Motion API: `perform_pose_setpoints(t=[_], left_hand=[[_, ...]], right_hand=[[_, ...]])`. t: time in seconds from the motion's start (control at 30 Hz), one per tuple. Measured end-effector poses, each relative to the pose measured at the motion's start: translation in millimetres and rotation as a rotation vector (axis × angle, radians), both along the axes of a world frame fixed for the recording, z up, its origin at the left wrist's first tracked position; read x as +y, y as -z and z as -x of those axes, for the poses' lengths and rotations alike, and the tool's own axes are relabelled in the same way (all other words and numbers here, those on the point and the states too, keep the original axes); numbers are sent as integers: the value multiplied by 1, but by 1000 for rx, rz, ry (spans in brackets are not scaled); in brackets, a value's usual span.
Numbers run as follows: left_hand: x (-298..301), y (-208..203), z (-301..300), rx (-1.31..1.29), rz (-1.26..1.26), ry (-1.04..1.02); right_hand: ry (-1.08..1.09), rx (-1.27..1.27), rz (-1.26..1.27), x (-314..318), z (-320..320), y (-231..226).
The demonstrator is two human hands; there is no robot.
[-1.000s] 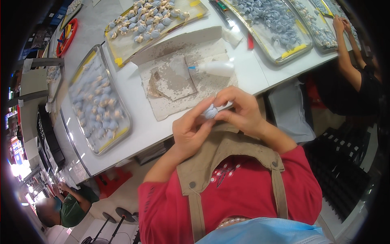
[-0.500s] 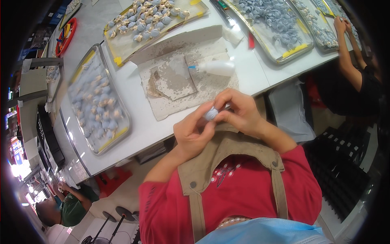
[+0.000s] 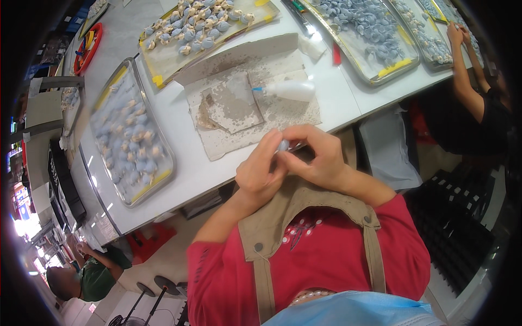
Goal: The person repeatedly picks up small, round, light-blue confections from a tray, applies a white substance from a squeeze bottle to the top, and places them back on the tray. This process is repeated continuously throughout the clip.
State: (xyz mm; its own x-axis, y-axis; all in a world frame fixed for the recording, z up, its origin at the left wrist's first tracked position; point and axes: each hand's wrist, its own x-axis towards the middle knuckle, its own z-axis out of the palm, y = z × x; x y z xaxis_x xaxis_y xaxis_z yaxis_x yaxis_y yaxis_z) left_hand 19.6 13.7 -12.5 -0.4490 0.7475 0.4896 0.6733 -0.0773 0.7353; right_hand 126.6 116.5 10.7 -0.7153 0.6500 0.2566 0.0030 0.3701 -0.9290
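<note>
Between the fingertips of both hands, just off the table's near edge, is a small blue-grey shell-like piece [image 3: 283, 145]. My left hand [image 3: 259, 169] is closed around its left side, with thumb and fingers curled in. From the other side my right hand [image 3: 318, 156] pinches it between thumb and forefinger. Most of the piece is hidden by the fingers. Ahead of my hands lies a worn, glue-spotted cardboard tray [image 3: 293, 117]. On the cardboard rests a white squeeze bottle [image 3: 291, 91] on its side, its blue tip pointing left.
A metal tray [image 3: 173, 157] at left holds several blue-and-cream figures; another such tray [image 3: 157, 62] is behind the cardboard. Loose blue pieces fill a tray [image 3: 375, 81] at right. A red basket [image 3: 97, 46] stands far left. Co-workers' arms [image 3: 468, 81] reach in at right.
My fingers have closed further over the blue-grey piece, so less of it shows. The right hand has shifted slightly down and left; the bottle and trays have stayed in place.
</note>
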Motion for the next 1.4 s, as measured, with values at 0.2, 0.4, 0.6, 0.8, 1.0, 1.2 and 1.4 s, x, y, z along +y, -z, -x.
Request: perform_pose_setpoints(t=[0.2,0.4,0.6,0.8,1.0,1.2,1.4], left_hand=[[-2,-2,-2,-197,13,11],[-5,-4,-3,-548,107,103],[-7,-11,1,-655,158,165],[-5,-18,0,-1047,33,220],[-5,-15,11,-1407,-26,316],[-9,-12,21,-1598,-8,325],[-12,-14,23,-1541,-19,251]], right_hand=[[-17,78,56,3,-3,5],[-20,33,383,7,-4,-3],[-23,49,276,7,-4,-4],[-80,38,693,13,-7,-13],[-86,103,938,27,-9,-8],[-128,74,1096,50,-16,-10],[-97,133,771,59,-20,-28]])
